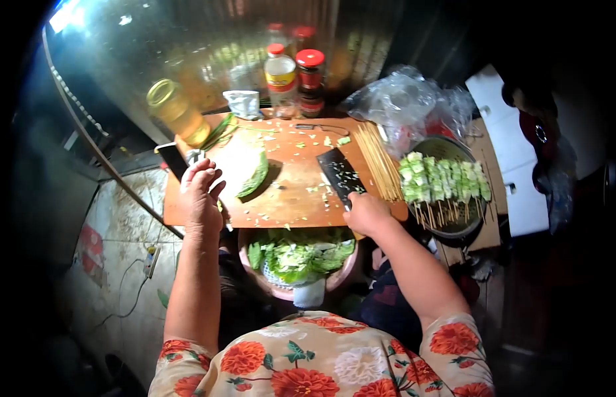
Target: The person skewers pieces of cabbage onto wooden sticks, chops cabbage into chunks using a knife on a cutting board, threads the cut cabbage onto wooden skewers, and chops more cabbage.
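From the gripping right fingers [353, 198], the cleaver [337, 171] extends forward-left

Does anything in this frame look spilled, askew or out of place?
Mostly loose mess: green scraps lie scattered over the board and speckle the cleaver in the right hand. The jar of yellow liquid leans in the picture, though the wide lens may cause that. No damage stands out.

"What does your top [314, 354] look like?"

"Beige, printed with large red-orange flowers [304, 384], white blooms [359, 365], dark green leaves [296, 352] and thin stems [268, 378]."

"And your sleeves [453, 344]?"

"Short, red-flowered like the rest of your top, leaving your forearms [192, 284] bare."
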`<state>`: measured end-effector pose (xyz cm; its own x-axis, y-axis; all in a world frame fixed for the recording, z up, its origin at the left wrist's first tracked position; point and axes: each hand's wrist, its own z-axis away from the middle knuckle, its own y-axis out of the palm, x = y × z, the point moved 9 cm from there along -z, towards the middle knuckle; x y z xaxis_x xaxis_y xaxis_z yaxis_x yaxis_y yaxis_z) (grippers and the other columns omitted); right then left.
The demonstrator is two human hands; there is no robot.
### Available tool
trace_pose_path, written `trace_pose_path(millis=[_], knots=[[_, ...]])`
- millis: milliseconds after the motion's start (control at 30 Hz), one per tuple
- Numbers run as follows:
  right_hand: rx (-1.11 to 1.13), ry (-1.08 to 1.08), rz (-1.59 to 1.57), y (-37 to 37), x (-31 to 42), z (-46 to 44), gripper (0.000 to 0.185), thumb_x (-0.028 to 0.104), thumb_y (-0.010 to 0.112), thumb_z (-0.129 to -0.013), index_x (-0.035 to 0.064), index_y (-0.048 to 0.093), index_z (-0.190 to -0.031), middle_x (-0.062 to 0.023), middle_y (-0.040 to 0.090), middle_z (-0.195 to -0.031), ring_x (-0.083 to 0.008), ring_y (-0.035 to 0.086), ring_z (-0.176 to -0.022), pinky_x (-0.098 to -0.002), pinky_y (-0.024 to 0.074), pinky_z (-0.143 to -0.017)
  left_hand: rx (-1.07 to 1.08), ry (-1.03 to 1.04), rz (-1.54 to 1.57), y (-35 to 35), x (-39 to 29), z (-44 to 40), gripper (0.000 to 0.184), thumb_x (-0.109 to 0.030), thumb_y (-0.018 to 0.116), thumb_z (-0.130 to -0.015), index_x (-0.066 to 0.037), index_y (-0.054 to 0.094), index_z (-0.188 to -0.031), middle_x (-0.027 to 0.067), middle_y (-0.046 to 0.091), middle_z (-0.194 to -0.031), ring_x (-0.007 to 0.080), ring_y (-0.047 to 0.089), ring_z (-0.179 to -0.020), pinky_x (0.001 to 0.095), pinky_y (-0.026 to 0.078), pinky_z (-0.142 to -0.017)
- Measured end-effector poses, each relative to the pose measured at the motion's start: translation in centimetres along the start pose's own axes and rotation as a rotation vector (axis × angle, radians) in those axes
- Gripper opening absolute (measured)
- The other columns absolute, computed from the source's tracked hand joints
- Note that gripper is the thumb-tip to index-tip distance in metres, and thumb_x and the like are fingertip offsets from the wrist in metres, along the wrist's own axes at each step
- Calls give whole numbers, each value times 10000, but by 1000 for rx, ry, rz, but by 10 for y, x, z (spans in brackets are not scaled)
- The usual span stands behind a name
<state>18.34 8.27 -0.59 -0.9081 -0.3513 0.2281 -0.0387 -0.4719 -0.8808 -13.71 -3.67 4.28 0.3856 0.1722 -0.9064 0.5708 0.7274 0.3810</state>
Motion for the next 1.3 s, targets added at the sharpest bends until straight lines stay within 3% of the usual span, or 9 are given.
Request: trace_pose_path(millis=[133,433,733,867,967,1067,1167,1200,1300], knots=[[15,188,-16,43,-22,-17,418,243,604,-816,15,513,-1154,-227,606,-1105,-370,594,-1041,-448,460,-905,-41,-27,-236,-46,42,-29,323,-106,615,-801,-76,578,-1120,49,585,-1043,142,564,-909,290,455,-760],[24,259,-66,67,-35,-34,646,156,581,-812,88,282,-1381,-240,518,-1202,-378,550,-1102,-440,453,-922,-153,-91,-1051,-62,108,-94,748,-195,728,-750,70,359,-1344,301,481,-1288,325,526,-1170,342,439,-947],[-152,137,-133,51,-49,-19,547,151,564,-758,141,429,-1289,-210,616,-998,-386,594,-985,-457,468,-861,-183,-347,-614,-39,128,-86,668,-80,775,-662,103,426,-1201,219,586,-1035,273,599,-861,357,506,-721],[74,6,-218,53,-21,19,435,121,508,-768,157,508,-1202,-183,620,-1076,-394,587,-992,-469,468,-859,-128,-405,-465,-44,162,-96,548,-61,765,-618,92,491,-1067,185,602,-917,260,602,-759,367,508,-606],[208,-312,-200,66,-9,36,430,169,569,-742,164,544,-1171,-169,647,-976,-351,618,-936,-438,489,-822,-121,-369,-547,-33,151,-83,546,-92,765,-613,91,494,-1051,184,603,-894,265,606,-730,360,510,-574],[368,-270,-357,59,-9,52,451,186,610,-709,160,591,-1159,-153,659,-926,-291,647,-865,-361,500,-795,57,-461,-555,-2,134,-54,537,-107,765,-615,95,499,-1035,189,604,-901,263,609,-698,355,515,-568],[98,-281,-727,50,-22,44,444,128,600,-745,99,581,-1188,-127,642,-842,-189,624,-769,-307,492,-749,190,-455,-713,-7,166,-56,652,-183,772,-624,90,444,-1117,196,588,-900,270,608,-719,374,500,-525],[80,-203,-965,51,-22,40,401,70,576,-807,-2,551,-1201,-14,599,-817,-62,525,-695,-238,451,-650,249,-448,-768,-1,171,-53,700,-191,784,-616,97,434,-1149,200,593,-918,266,611,-722,376,514,-548],[-159,-157,-833,31,-9,27,276,111,549,-816,1,543,-1069,-214,600,-805,-335,609,-730,-387,481,-685,303,-426,-815,31,157,-21,811,-188,841,-601,87,423,-1239,217,588,-1061,273,618,-916,327,536,-742]])
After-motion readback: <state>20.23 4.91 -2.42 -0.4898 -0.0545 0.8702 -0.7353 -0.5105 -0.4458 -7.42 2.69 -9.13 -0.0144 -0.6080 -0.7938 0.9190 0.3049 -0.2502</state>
